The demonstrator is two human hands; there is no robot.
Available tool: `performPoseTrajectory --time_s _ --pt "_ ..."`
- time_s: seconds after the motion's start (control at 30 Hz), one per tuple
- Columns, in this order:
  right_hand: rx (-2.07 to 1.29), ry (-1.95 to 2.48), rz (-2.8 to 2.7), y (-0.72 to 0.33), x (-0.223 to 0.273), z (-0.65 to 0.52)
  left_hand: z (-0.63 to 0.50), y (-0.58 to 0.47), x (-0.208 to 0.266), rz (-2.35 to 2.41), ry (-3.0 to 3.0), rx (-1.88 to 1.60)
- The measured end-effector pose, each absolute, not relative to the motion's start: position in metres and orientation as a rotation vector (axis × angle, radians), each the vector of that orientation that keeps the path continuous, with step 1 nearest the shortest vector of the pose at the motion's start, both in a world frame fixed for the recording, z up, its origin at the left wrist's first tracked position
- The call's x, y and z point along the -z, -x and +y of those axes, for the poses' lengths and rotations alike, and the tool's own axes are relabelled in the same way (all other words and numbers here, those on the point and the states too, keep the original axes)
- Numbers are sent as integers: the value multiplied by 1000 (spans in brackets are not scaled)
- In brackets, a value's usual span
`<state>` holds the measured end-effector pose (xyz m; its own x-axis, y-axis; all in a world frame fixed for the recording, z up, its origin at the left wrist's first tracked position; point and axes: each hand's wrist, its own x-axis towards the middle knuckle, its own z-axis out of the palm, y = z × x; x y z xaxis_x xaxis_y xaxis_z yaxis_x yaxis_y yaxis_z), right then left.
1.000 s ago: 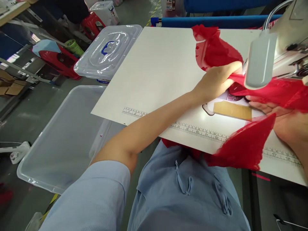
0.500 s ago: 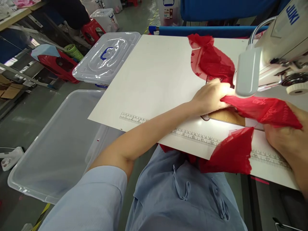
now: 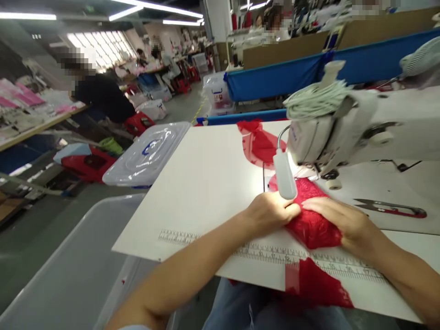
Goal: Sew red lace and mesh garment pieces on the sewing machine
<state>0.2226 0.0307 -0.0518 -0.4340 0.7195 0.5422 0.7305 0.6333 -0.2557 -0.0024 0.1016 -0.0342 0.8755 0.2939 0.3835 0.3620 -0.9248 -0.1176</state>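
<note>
A piece of red lace fabric lies bunched under the head of a white sewing machine. At its left edge my left hand is closed, the fingertips pinching the lace just below a small grey lamp. My right hand rests over the lace from the right, fingers stretched flat toward the left hand; its thumb is hidden. Behind the lamp, more red sheer fabric lies on the white table. Another red piece hangs over the front edge.
Thread snips lie right of the machine. A ruler scale runs along the table's front. To the left are a lidded clear box and a large translucent bin. A person in dark clothing sits further back.
The view has tilted up, showing more of the room. My right hand has moved from the right onto the lace beside the left hand. The lace strip stretched between them now lies bunched.
</note>
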Motion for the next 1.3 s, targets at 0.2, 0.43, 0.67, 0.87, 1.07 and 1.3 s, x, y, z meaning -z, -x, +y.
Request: performPoseTrajectory --time_s 0.2,0.43,0.67,0.87,1.07,1.3 --pt "76 1087 -2229 -217 54 33 92 7 24 -481 2821 438" --pt "50 1166 -2192 -214 61 35 78 15 -11 -751 3225 127" --pt "133 1150 -2207 -213 62 36 78 20 -9 -768 3114 170" --pt "279 1170 -2238 -212 58 36 75 17 -3 -737 2992 462" --pt "344 1245 -2174 -209 59 35 76 12 -8 -709 2958 573" --pt "428 1237 -2205 -211 58 36 76 13 -7 -699 2934 588"
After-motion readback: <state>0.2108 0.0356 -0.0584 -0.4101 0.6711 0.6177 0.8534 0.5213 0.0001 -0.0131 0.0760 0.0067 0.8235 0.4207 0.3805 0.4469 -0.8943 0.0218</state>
